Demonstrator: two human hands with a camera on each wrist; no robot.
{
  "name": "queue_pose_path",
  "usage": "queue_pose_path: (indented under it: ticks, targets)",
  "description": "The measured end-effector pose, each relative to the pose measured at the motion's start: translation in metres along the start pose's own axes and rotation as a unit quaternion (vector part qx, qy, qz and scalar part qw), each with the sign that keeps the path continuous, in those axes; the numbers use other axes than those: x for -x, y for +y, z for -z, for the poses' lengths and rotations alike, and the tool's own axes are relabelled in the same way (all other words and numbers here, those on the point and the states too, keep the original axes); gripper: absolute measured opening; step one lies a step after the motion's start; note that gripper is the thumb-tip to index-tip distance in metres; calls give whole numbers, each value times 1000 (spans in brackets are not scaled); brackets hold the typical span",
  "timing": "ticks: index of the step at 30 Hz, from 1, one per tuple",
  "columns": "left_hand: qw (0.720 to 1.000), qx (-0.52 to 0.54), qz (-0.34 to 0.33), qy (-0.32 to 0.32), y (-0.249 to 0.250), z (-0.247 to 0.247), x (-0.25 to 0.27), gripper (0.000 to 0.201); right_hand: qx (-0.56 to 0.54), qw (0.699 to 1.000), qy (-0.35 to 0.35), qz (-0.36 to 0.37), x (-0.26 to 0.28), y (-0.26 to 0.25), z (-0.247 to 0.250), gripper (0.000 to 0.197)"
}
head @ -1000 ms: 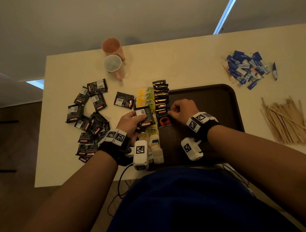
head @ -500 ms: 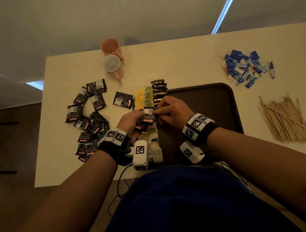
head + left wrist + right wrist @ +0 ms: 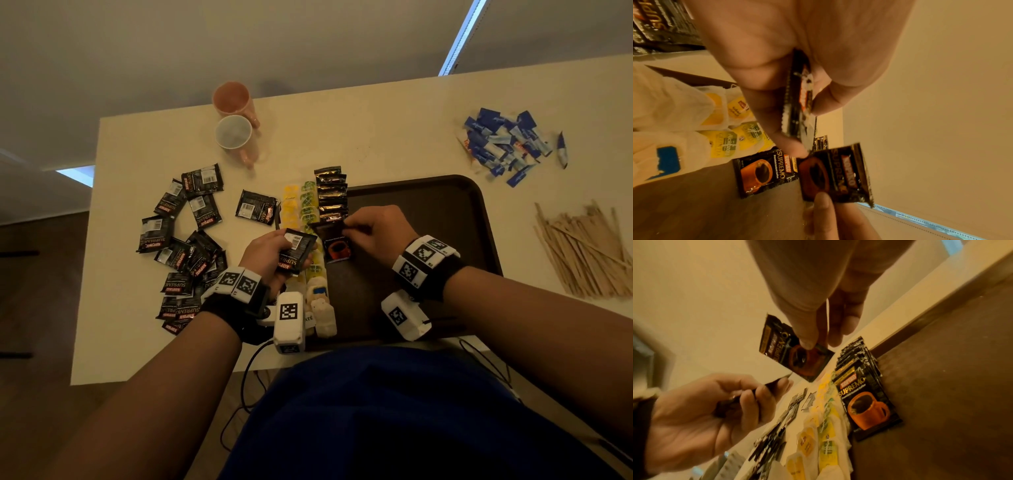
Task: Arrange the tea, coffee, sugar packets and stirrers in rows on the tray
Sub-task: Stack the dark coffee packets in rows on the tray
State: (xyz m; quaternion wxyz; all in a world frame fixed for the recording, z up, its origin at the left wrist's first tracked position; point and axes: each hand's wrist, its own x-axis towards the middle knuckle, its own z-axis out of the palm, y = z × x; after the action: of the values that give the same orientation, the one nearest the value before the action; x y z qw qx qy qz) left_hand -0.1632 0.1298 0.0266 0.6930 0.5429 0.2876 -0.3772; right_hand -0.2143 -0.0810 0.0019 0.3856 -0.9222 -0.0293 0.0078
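Extending the coffee row is the step in hand. The right hand point(image 3: 376, 229) pinches one Kopiko Supremo sachet point(image 3: 795, 350) by its lower edge between thumb and fingers, holding it in the air above the near end of the coffee row point(image 3: 330, 195) on the tray point(image 3: 445, 212). The left hand point(image 3: 270, 253) grips a small stack of sachets point(image 3: 297, 250), label side down, just left of the tea bag rows point(image 3: 301, 209).

Procedure, as judged:
1. Lower the sachet mug-side up.
2. Overlap it onto the front sachet point(image 3: 867, 408), matching the existing stagger.
3. Align its side edges with the row before releasing.
4. Keep the stack close for quick handover.

Sugar packets point(image 3: 503, 144) and stirrers point(image 3: 589, 253) lie on the table, not yet arranged.
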Motion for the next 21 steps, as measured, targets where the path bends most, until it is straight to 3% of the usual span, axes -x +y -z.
queue_pose_path:
  ticks: [6,8,14,21]
  targets:
    - [1000,-17,-3,5,-2,2,0,38,-33,959,-186,-212,3,21,3,12]
    - [1000,-18,-3,3,-2,1,1,37,-46,941,-212,-260,4,27,-5,4]
    - [1000,-20,-3,17,-3,4,1,41,-19,927,-217,-305,-1,35,-25,18]
    - [1000,-17,-1,8,-2,6,2,39,3,924,-201,-327,-10,37,-31,21]
